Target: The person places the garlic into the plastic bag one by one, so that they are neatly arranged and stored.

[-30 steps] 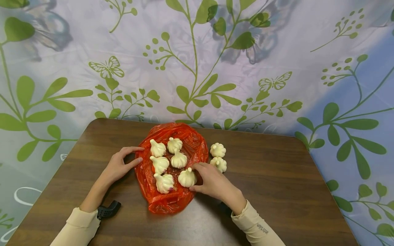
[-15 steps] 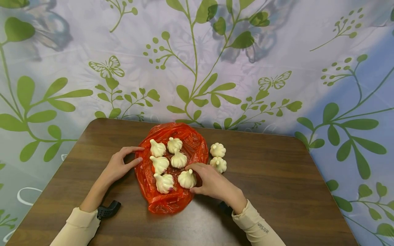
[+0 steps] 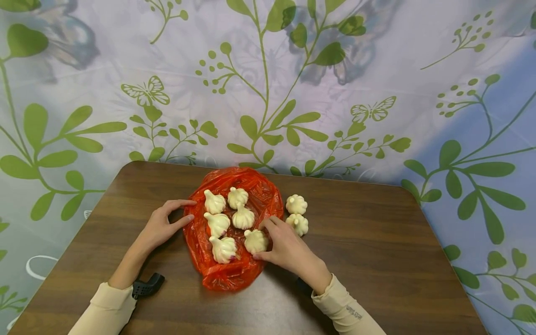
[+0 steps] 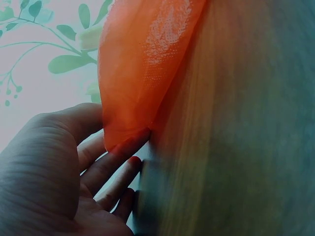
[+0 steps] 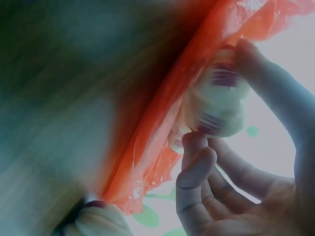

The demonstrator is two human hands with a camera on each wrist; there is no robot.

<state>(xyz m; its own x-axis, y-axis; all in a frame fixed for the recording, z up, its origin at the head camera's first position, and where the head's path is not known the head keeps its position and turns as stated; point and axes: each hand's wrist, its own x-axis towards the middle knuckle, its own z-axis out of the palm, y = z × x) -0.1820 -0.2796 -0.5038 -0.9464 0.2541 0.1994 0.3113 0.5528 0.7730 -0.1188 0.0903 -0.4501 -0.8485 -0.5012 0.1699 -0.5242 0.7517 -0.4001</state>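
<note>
A crinkled red plastic bag (image 3: 226,279) lies spread on the table, with several pale garlic bulbs (image 3: 224,250) on it. My right hand (image 3: 290,245) holds the garlic bulb (image 3: 256,241) at the bag's near right between thumb and fingertips. In the right wrist view, purple streaks mark this garlic bulb (image 5: 221,101) beside the bag's raised edge. At the bag's left edge, my left hand (image 3: 161,226) touches the plastic with thumb and forefinger spread apart. The left wrist view shows its fingers (image 4: 110,162) relaxed against the bag's edge.
Two more garlic bulbs (image 3: 296,204) sit on the brown wooden table (image 3: 377,251) just right of the bag. Black wrist mounts (image 3: 148,285) hang under the sleeves. A cloth (image 3: 268,93) printed with green leaves rises behind the table.
My right hand shifts slightly, and the garlic bulb it holds turns, its stem swinging to the left. My left hand, the bag and the other bulbs stay put.
</note>
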